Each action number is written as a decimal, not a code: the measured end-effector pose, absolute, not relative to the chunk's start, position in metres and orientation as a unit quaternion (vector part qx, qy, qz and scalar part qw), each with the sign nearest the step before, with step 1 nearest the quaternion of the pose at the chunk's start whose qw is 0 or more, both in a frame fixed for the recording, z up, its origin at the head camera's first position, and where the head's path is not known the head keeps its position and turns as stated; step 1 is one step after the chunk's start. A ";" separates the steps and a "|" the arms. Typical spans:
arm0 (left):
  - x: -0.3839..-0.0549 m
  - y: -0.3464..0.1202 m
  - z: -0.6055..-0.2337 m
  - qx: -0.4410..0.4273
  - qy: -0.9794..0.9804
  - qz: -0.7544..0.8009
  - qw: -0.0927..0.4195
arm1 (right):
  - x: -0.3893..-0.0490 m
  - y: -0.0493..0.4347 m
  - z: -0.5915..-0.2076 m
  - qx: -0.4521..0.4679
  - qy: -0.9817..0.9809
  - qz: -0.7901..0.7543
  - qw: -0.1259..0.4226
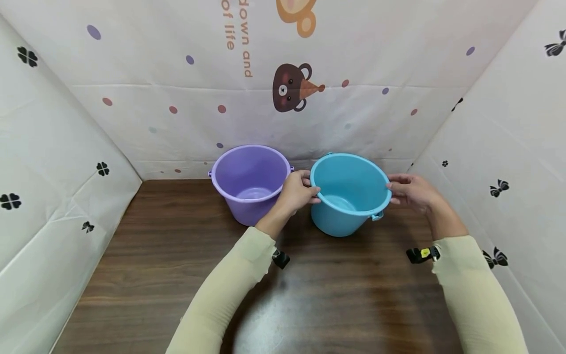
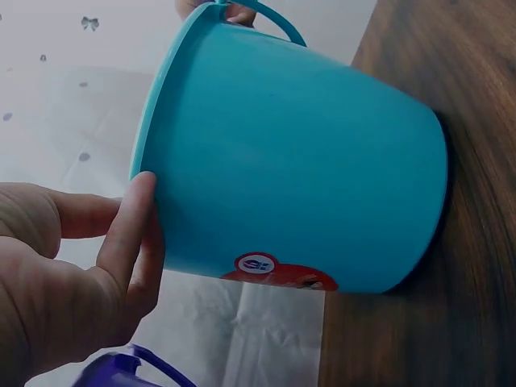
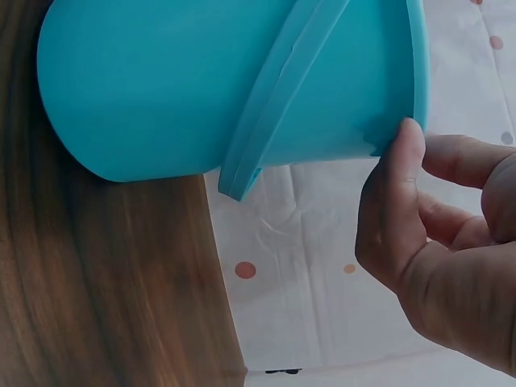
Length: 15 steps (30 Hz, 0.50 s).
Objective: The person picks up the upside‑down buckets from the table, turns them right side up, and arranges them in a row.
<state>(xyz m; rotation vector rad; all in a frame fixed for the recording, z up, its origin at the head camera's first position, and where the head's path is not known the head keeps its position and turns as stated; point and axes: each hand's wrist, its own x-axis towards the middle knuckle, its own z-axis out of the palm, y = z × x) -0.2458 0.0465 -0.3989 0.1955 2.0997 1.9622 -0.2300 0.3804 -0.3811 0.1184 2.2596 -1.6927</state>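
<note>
A turquoise bucket (image 1: 340, 223) stands on the wooden table, its mouth facing up. At the left of its rim, my left hand (image 1: 295, 191) pinches the edge with thumb and fingertips. The opposite side of the rim is pinched by my right hand (image 1: 412, 191). In the left wrist view, fingers (image 2: 129, 226) touch the rim, and a red sticker (image 2: 282, 272) shows on the bucket wall. The bucket's handle (image 3: 282, 89) hangs slanted down its side in the right wrist view. A purple bucket (image 1: 243, 209) stands just left, partly behind my left hand; its inside looks bare.
The brown wooden table (image 1: 177, 275) carries both buckets near its back edge. Behind them rises a white printed sheet (image 1: 177, 132) with dots and bear pictures. Similar white sheets close off the left side (image 1: 53, 147) and the right side (image 1: 499, 147).
</note>
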 end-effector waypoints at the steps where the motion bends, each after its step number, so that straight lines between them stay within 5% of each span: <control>1: -0.247 0.047 -0.399 0.066 0.722 0.677 0.128 | -0.232 0.380 -0.381 0.044 0.789 -0.592 0.157; 15: -0.263 0.058 -0.398 0.052 0.724 0.680 0.102 | -0.253 0.375 -0.381 0.082 0.815 -0.562 0.117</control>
